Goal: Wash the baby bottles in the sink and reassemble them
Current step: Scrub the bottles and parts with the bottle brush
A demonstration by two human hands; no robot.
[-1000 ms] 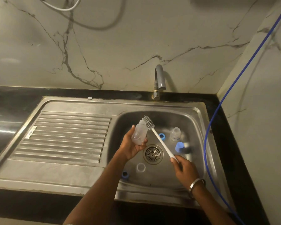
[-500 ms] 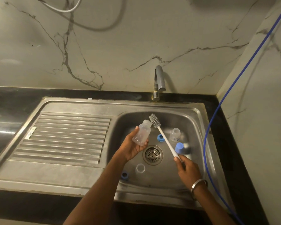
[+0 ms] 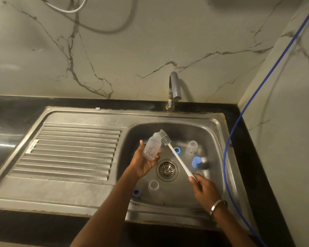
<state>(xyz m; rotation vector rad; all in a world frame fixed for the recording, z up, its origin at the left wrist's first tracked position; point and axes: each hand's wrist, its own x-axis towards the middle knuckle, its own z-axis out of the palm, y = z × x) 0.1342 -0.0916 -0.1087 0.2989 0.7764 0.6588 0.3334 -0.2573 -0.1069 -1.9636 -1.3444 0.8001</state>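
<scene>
While fingers clamp bottle (image 3: pixel 151 147) and brush (image 3: pixel 175 153), steel sink (image 3: pixel 75 189) meets black counter (image 3: pixel 11 114), marble wall (image 3: pixel 150 32).

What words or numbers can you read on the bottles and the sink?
None can be read.
Second bottle standing in the sink: a small blue mark low on its side, too blurred to read.
Sticker on the draining board: too small and glared to read.
Clear bottle in the left hand: faint marks, unreadable.
Brush in the right hand: no text visible.
</scene>
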